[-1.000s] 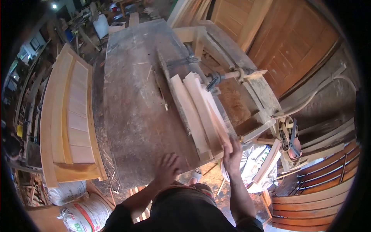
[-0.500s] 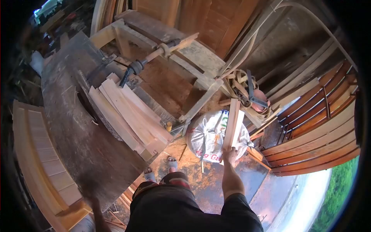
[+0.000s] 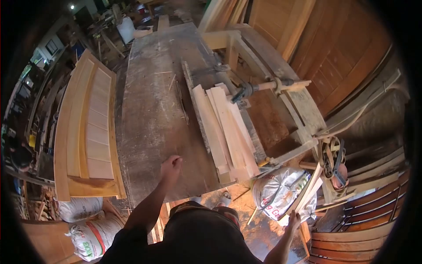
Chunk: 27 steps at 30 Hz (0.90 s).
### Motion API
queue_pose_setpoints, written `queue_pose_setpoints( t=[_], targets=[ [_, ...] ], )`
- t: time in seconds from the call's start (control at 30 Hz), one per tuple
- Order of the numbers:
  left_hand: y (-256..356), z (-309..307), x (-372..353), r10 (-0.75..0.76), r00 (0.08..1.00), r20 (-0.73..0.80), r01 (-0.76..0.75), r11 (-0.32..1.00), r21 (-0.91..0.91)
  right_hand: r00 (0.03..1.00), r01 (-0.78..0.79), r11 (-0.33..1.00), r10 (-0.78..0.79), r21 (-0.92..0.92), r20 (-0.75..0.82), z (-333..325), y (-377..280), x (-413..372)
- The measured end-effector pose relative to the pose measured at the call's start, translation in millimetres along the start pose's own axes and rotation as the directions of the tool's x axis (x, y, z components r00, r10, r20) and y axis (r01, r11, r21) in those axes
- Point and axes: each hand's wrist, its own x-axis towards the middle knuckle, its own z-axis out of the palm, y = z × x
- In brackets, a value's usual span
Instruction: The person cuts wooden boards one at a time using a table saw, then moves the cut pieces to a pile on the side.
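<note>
My left hand (image 3: 170, 168) hovers above the dark worktable (image 3: 151, 119), its fingers curled into a loose fist with nothing showing in them. At the lower right, my right hand (image 3: 293, 219) is wrapped round the near end of some light wooden strips (image 3: 309, 188). These strips slope upward in front of a stuffed white sack (image 3: 277, 187). Between the hands, a stack of pale planks (image 3: 226, 132) lies on the worktable, some overlapping at a slant. A long clamp (image 3: 263, 86) lies beyond the planks, across the table's wooden frame.
A panelled wooden door (image 3: 88, 132) stands left of the worktable. Below it are filled sacks (image 3: 94, 237). A slatted wooden piece (image 3: 351, 237) is at the lower right, near coiled straps (image 3: 332, 160). Brown wooden doors (image 3: 338, 57) lean at the back.
The view has swung left. My left hand has come up from the lower left to over the worktable. My right hand still holds the strips, now lower in view.
</note>
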Motion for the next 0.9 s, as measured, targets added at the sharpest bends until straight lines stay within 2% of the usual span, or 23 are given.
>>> queue_pose_setpoints(
  t=[0.03,0.07,0.1,0.13,0.17,0.2,0.23,0.27,0.3,0.37,0.4,0.43,0.47,0.53,0.57,0.63,0.67,0.77,0.87,0.9],
  targets=[
    [-1.3,6.1,-0.4,-0.043,0.998,0.052,0.046,0.997,-0.065,1.0,0.024,0.988,-0.024,0.151,-0.004,9.3,-11.2,-27.5],
    [-4.5,14.2,1.7,-0.079,0.991,0.105,0.093,0.987,-0.128,0.991,0.106,0.994,-0.109,0.032,0.08,12.1,-39.6,-65.8],
    [-5.3,21.9,2.1,-0.113,0.98,0.162,0.143,0.972,-0.188,0.949,0.242,0.97,-0.241,0.022,0.203,25.3,-74.2,-112.5],
    [-4.1,28.1,-5.5,-0.042,0.983,0.182,0.082,0.971,-0.223,0.927,0.33,0.944,-0.325,0.003,0.188,35.6,-69.1,-133.6],
    [-3.0,34.9,-15.2,0.032,0.979,0.203,0.021,0.967,-0.255,0.889,0.407,0.911,-0.41,0.059,0.204,54.2,-82.8,-167.3],
    [-1.5,40.8,-22.1,0.112,0.968,0.223,-0.045,0.957,-0.287,0.876,0.338,0.92,-0.385,0.199,0.292,70.8,-95.9,-205.5],
    [5.8,42.9,-30.5,0.112,0.973,0.204,-0.036,0.938,-0.344,0.827,0.446,0.879,-0.477,0.169,0.298,81.2,-59.5,-208.3],
    [17.8,40.8,-41.5,0.111,0.976,0.186,-0.027,0.916,-0.4,0.72,0.46,0.884,-0.427,0.083,0.548,100.5,-113.7,-250.1],
    [21.4,37.6,-47.1,0.107,0.98,0.169,-0.019,0.889,-0.457,0.663,0.583,0.81,-0.429,-0.063,0.614,120.6,-121.6,-272.3],
    [2.5,39.9,-46.8,0.178,0.984,-0.002,-0.17,0.932,-0.319,0.561,0.735,0.657,-0.452,-0.167,0.693,161.2,-142.8,-309.6],
    [-5.1,40.3,-46.9,0.222,0.971,-0.085,-0.236,0.941,-0.241,0.57,0.732,0.655,-0.436,-0.188,0.697,180.7,-142.0,-321.7],
    [4.1,25.0,-46.9,0.131,0.991,0.018,-0.125,0.971,-0.205,0.518,0.785,0.591,-0.46,-0.186,0.721,196.9,-135.1,-320.3],
    [6.3,18.2,-44.9,0.156,0.985,0.073,-0.152,0.987,-0.054,0.461,0.834,0.522,-0.48,-0.179,0.746,210.3,-126.5,-319.2],
    [7.3,13.1,-41.4,0.175,0.967,0.187,-0.217,0.948,0.235,0.416,0.877,0.44,-0.492,-0.194,0.765,224.4,-118.8,-325.0],
    [6.4,15.0,-38.3,0.232,0.952,0.202,-0.281,0.923,0.262,0.39,0.898,0.394,-0.5,-0.198,0.774,231.2,-117.5,-326.3],
    [5.5,23.6,-33.3,0.34,0.91,0.238,-0.403,0.859,0.314,0.42,0.902,0.341,-0.56,-0.264,0.714,238.0,-112.5,-329.5],
    [6.2,29.1,-28.2,0.326,0.912,0.25,-0.396,0.86,0.322,0.431,0.901,0.317,-0.595,-0.295,0.678,242.5,-112.1,-330.6],
    [9.0,41.8,-11.5,0.321,0.912,0.255,-0.394,0.858,0.329,0.513,0.852,0.414,-0.535,-0.321,0.671,254.9,-121.2,-336.8],
    [6.0,47.7,-5.0,0.327,0.912,0.248,-0.396,0.858,0.326,0.316,0.946,0.232,-0.513,-0.226,0.798,263.9,-132.9,-335.7],
    [6.6,48.0,-2.8,0.326,0.914,0.244,-0.392,0.865,0.313,0.342,0.937,0.246,-0.497,-0.248,0.797,265.9,-137.9,-336.9]
  ],
)
